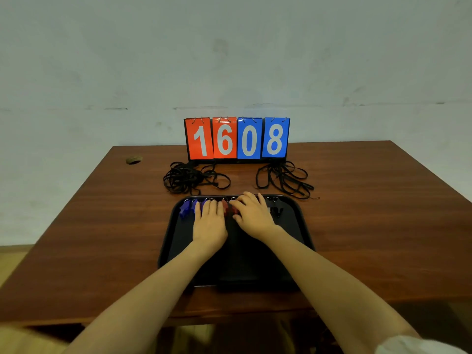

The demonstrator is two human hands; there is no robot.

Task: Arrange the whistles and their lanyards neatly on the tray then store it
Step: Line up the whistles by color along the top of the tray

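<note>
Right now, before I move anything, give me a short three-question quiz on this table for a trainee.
1. True or false: the lanyards already lie on the tray.
2. What do the scoreboard digits read, left to right? A) 1 6 0 8 B) 1 8 0 6 C) 0 8 1 6
3. Fill in: in the row along the tray's far edge, the blue whistles sit at the ___ end.

Key:
1. False. They lie in two heaps on the table, beyond the tray.
2. A
3. left
</note>
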